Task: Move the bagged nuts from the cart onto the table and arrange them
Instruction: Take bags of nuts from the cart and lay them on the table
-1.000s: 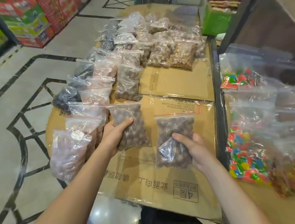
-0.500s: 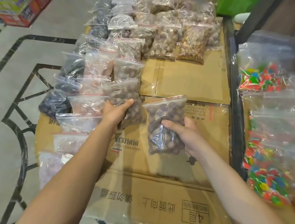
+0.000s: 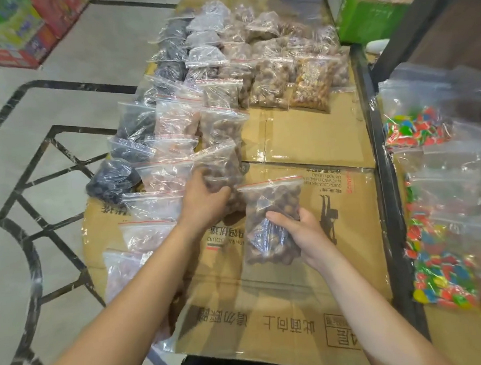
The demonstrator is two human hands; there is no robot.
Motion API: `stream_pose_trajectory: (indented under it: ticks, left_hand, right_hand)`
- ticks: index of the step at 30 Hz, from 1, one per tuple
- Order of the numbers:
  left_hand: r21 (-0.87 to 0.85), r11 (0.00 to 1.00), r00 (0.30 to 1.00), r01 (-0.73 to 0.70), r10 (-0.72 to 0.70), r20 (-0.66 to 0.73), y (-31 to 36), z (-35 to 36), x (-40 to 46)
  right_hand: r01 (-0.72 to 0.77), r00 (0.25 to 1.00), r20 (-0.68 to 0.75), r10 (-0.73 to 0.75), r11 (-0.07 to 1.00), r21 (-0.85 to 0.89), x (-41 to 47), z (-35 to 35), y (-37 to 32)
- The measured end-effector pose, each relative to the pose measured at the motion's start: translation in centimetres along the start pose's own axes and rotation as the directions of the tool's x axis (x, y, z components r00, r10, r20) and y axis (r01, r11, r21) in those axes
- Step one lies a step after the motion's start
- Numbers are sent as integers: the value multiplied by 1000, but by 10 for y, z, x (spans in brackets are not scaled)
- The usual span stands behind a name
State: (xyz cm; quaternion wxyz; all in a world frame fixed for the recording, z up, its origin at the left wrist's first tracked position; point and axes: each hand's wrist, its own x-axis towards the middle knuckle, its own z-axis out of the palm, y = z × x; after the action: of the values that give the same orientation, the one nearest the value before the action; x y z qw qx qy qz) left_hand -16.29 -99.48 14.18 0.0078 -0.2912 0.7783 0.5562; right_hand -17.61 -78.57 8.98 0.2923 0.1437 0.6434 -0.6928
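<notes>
While my left hand [image 3: 203, 202] is gripping one nut bag [image 3: 221, 169], I'm tucking it into the column (overlapping neatly), right hand [image 3: 304, 235] fingers [image 3: 279, 218] curling around another bag [image 3: 271, 223].

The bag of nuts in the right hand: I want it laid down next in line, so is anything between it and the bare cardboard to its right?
Nothing visible. The right hand holds the bag of nuts over the cardboard, which is bare up to the dark rail.

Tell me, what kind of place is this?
Probably a shop or market floor. Zip bags of nuts lie in rows on a cardboard-covered table, bagged colourful candy sits to the right, and stacked product cartons stand on the tiled floor.
</notes>
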Motion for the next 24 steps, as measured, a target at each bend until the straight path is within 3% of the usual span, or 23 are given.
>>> stream_pose_trajectory:
  ticks: [2, 4, 7, 12, 17, 20, 24]
  left_hand:
    - [285, 932, 975, -224, 215, 64, -6, -20, -12]
    - [540, 762, 927, -357, 360, 105, -16, -40, -21]
    - [755, 561, 904, -339, 415, 98, -26, -69, -29]
    - [847, 450, 920, -282, 377, 106, -46, -100, -28]
    - [850, 434, 931, -300, 328, 162, -66, -114, -20]
    - [831, 431, 912, -353, 357, 202, -70, -120, -19]
    - [803, 422, 878, -421, 412, 244, -68, -124, -21]
  right_hand:
    - [-7, 1000, -1, 7, 1000, -15, 1, 19, 8]
    - [-13, 1000, -9, 13, 999, -29, 3, 38, 13]
    - [-19, 1000, -24, 19, 1000, -9, 12, 67, 17]
    - [28, 995, -83, -51, 965, -262, 21, 97, 31]
    - [1, 997, -72, -22, 959, -282, 19, 104, 36]
    - [17, 976, -206, -76, 960, -279, 14, 117, 40]
    - [-9, 922, -353, -156, 905, -424, -12, 123, 35]
